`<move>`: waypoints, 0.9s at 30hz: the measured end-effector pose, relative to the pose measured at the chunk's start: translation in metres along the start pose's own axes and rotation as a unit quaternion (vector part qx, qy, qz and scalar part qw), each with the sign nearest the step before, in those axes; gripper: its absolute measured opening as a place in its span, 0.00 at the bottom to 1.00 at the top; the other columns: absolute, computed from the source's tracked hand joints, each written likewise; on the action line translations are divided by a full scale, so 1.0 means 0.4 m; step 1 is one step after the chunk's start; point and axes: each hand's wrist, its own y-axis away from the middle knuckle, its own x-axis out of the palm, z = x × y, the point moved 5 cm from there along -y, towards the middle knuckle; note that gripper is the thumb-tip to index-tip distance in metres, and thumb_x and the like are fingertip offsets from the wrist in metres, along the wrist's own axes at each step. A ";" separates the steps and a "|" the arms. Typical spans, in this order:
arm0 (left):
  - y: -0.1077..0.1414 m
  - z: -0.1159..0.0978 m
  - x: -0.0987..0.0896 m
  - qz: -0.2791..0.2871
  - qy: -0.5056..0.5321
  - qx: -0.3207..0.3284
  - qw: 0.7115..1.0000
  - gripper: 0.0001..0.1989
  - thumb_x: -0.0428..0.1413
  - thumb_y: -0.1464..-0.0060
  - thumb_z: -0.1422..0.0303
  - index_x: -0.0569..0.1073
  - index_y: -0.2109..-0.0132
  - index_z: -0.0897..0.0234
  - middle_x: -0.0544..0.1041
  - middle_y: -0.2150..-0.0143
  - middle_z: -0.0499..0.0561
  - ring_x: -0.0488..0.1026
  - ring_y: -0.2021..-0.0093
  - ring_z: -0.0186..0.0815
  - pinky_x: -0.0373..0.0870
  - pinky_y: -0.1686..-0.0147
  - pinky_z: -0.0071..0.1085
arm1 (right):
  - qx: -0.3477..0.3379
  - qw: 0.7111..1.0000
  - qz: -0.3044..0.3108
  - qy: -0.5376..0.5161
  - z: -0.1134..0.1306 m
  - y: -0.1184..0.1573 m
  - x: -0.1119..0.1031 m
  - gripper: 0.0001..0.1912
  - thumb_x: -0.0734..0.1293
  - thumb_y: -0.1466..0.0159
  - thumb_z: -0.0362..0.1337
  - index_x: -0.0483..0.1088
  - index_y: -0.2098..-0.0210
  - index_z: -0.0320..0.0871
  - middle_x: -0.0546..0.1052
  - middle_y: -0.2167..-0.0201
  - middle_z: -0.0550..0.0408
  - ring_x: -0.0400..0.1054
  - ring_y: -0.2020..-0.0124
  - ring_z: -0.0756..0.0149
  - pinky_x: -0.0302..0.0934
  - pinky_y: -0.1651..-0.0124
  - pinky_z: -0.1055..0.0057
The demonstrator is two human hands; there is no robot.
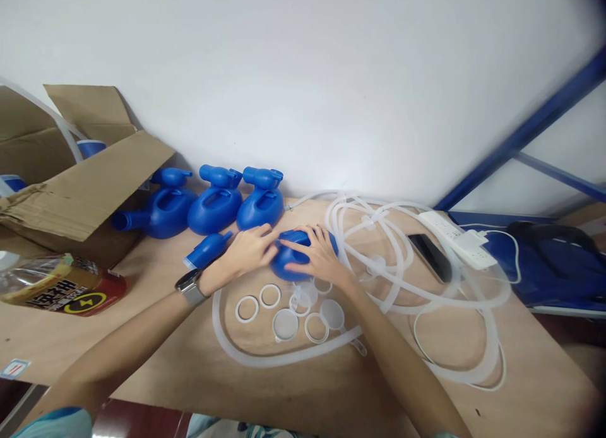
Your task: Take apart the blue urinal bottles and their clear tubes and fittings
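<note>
A blue plastic urinal bottle (286,259) lies on the table in front of me, largely covered by my hands. My right hand (320,254) grips it from the right, with its fingers spread over the top and side. At its left end, my left hand (250,255) is closed with bent fingers against the bottle; what the fingertips hold there is partly hidden. Just left of that hand lies a loose blue spout piece (206,250) with a pale rim. Several white rings (247,309) and translucent caps (285,325) are scattered nearer to me.
Three blue bottles (214,206) stand along the wall beside an open cardboard box (89,189). A large labelled drink bottle (66,283) lies at left. Coiled translucent tubing (402,299) covers the right side, near a phone (430,257) and a power strip (458,241).
</note>
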 end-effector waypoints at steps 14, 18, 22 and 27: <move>-0.004 0.008 -0.003 -0.011 0.030 0.026 0.999 0.10 0.50 0.36 0.72 0.77 0.60 0.63 0.76 0.64 0.49 0.73 0.66 0.32 0.66 0.66 0.27 | -0.023 1.000 0.008 0.013 0.001 0.014 0.012 0.29 0.64 0.28 0.59 0.65 0.30 0.64 0.62 0.32 0.45 0.53 0.29 0.47 0.36 0.26 0.35; -0.004 0.013 0.000 -0.006 0.030 0.041 0.999 0.11 0.50 0.36 0.71 0.77 0.60 0.63 0.76 0.62 0.51 0.73 0.64 0.33 0.65 0.66 0.28 | -0.031 0.999 0.017 0.026 0.012 0.017 0.007 0.23 0.64 0.27 0.57 0.70 0.35 0.67 0.61 0.31 0.47 0.52 0.29 0.45 0.36 0.27 0.33; -0.004 0.015 -0.005 0.011 0.033 0.070 0.997 0.12 0.49 0.34 0.69 0.78 0.57 0.63 0.77 0.58 0.54 0.74 0.60 0.35 0.68 0.64 0.28 | -0.017 1.000 0.013 0.004 0.015 0.017 0.003 0.23 0.66 0.28 0.55 0.71 0.35 0.64 0.61 0.30 0.47 0.53 0.30 0.46 0.40 0.26 0.39; 0.001 0.015 -0.011 0.034 0.038 0.094 0.994 0.12 0.50 0.33 0.67 0.79 0.54 0.60 0.78 0.52 0.53 0.75 0.56 0.35 0.69 0.63 0.28 | 0.004 1.000 0.011 -0.013 0.009 0.016 0.004 0.30 0.69 0.30 0.56 0.68 0.31 0.58 0.64 0.31 0.47 0.55 0.30 0.47 0.39 0.25 0.42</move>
